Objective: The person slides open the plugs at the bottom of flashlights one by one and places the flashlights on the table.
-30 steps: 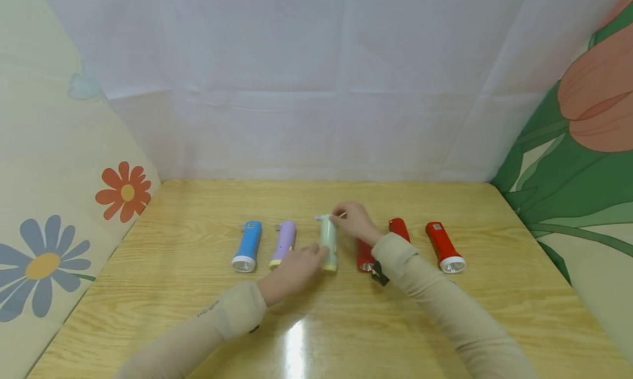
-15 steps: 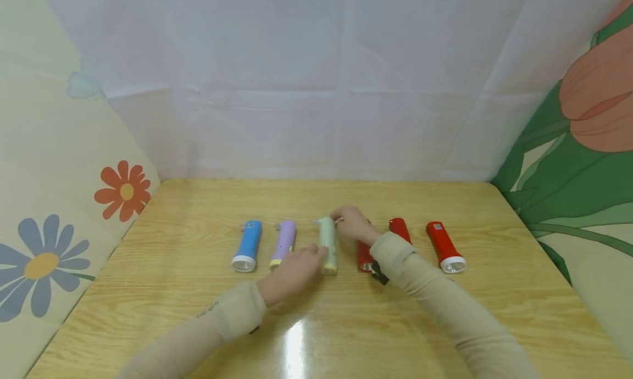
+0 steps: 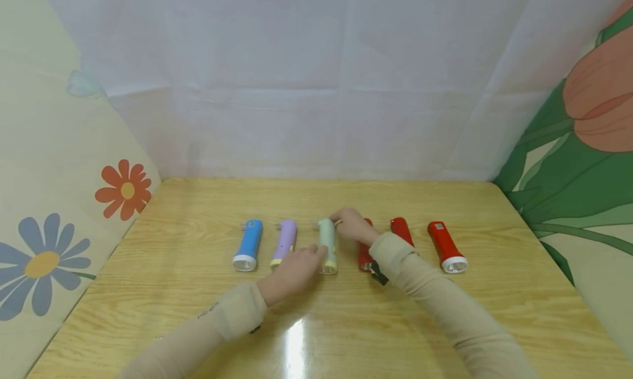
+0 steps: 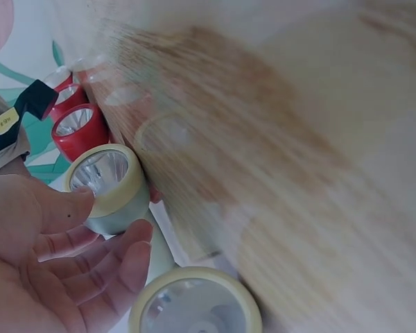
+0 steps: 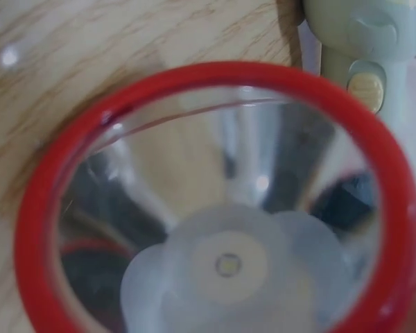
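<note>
A pale green flashlight (image 3: 327,237) with a cream rim lies mid-table, lens toward me. My left hand (image 3: 299,266) is at its lens end. In the left wrist view the thumb rests on the cream rim (image 4: 130,182), with the other fingers curled along the flashlight's side. At the tail end my right hand (image 3: 352,225) pinches the flashlight with bent fingers, close to a small light-coloured piece. A grey prong-like part (image 3: 316,224) sticks out left from the tail. The right wrist view shows its yellowish switch (image 5: 366,89), while the right hand is mostly out of that view.
Left of the green flashlight lie a purple flashlight (image 3: 286,239) and a blue flashlight (image 3: 249,241). On the right are three red ones: a near red flashlight (image 3: 365,252) under my right forearm, a middle red flashlight (image 3: 400,232), and a white-rimmed red flashlight (image 3: 442,241).
The green flashlight's tail end has shifted slightly toward me, and my right hand has come down a little with it. My left hand stays almost still at the lens end.
</note>
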`<act>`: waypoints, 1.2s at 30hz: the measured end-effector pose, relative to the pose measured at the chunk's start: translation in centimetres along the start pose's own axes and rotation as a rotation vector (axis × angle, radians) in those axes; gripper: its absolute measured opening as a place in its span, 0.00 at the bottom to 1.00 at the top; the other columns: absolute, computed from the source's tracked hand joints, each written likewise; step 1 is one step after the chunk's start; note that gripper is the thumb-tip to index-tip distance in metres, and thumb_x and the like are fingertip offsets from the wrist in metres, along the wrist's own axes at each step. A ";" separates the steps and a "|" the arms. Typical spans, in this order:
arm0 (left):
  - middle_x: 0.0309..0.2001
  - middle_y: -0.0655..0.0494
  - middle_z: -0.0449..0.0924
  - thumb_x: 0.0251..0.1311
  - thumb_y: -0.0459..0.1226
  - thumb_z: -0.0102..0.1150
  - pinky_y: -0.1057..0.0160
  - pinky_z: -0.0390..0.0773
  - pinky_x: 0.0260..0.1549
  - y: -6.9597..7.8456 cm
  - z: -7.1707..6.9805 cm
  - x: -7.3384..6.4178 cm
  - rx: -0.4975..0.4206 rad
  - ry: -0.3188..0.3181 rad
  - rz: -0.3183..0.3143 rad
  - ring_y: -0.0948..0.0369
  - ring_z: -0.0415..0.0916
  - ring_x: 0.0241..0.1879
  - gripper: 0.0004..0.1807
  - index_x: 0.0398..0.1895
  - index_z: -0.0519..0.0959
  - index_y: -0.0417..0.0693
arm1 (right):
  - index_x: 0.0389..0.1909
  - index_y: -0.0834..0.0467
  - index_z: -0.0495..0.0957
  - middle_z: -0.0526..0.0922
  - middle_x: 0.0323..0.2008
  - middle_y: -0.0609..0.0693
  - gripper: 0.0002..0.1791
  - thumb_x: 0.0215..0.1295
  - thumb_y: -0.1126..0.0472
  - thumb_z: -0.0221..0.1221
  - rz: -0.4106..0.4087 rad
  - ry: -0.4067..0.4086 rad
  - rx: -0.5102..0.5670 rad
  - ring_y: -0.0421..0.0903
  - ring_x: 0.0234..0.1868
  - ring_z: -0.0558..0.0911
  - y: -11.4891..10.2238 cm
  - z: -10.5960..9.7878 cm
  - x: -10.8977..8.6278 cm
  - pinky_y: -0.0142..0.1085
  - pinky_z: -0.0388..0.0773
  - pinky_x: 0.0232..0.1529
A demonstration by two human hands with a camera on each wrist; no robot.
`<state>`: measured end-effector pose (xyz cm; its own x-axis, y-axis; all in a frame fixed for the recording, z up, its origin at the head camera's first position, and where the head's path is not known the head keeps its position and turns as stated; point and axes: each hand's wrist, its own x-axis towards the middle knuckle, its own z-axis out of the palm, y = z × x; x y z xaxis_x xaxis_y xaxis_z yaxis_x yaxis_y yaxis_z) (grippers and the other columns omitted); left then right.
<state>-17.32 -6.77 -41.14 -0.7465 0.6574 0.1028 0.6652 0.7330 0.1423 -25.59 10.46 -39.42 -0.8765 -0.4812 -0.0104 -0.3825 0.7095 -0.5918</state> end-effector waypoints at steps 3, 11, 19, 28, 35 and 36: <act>0.27 0.52 0.71 0.51 0.26 0.54 0.71 0.67 0.15 -0.1 0.1 0.0 -0.002 0.008 0.002 0.61 0.69 0.22 0.14 0.42 0.69 0.43 | 0.43 0.69 0.78 0.79 0.44 0.64 0.20 0.47 0.77 0.48 -0.001 -0.011 0.003 0.58 0.46 0.77 0.0 0.1 0.0 0.45 0.74 0.46; 0.27 0.52 0.71 0.50 0.26 0.54 0.71 0.68 0.16 0.0 0.0 0.1 -0.003 0.002 -0.002 0.61 0.69 0.23 0.14 0.41 0.69 0.43 | 0.48 0.70 0.75 0.77 0.48 0.65 0.20 0.51 0.76 0.48 0.043 -0.025 0.013 0.60 0.51 0.74 0.2 0.4 0.0 0.47 0.70 0.51; 0.28 0.52 0.72 0.50 0.27 0.56 0.70 0.69 0.15 0.4 -0.3 0.2 -0.009 -0.030 -0.039 0.60 0.70 0.23 0.14 0.41 0.71 0.42 | 0.52 0.72 0.71 0.74 0.51 0.65 0.23 0.52 0.75 0.47 0.064 -0.045 -0.004 0.58 0.54 0.72 0.2 0.5 -0.2 0.47 0.68 0.54; 0.31 0.51 0.74 0.50 0.28 0.57 0.69 0.71 0.18 0.6 -0.7 0.1 -0.019 -0.037 -0.056 0.59 0.72 0.25 0.15 0.43 0.72 0.41 | 0.54 0.73 0.69 0.73 0.52 0.67 0.25 0.50 0.76 0.48 0.053 -0.061 -0.020 0.58 0.51 0.74 0.0 0.3 -0.6 0.46 0.69 0.53; 0.33 0.50 0.75 0.52 0.31 0.57 0.70 0.71 0.19 0.5 -1.3 -0.1 -0.045 0.011 -0.035 0.60 0.72 0.25 0.14 0.43 0.72 0.40 | 0.54 0.73 0.68 0.73 0.52 0.67 0.24 0.52 0.76 0.47 0.038 -0.046 0.022 0.59 0.49 0.76 -0.3 -0.1 -1.5 0.45 0.72 0.50; 0.32 0.50 0.74 0.52 0.31 0.57 0.71 0.70 0.19 0.4 -1.4 -0.2 -0.049 0.019 -0.028 0.60 0.71 0.25 0.13 0.42 0.73 0.41 | 0.55 0.72 0.68 0.72 0.53 0.66 0.24 0.54 0.75 0.47 0.048 -0.043 0.043 0.59 0.49 0.76 -0.3 -0.2 -1.8 0.46 0.72 0.50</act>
<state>-16.92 -6.80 -39.74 -0.7655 0.6329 0.1165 0.6425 0.7416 0.1930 -23.96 11.17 -39.03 -0.8798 -0.4695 -0.0740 -0.3266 0.7103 -0.6235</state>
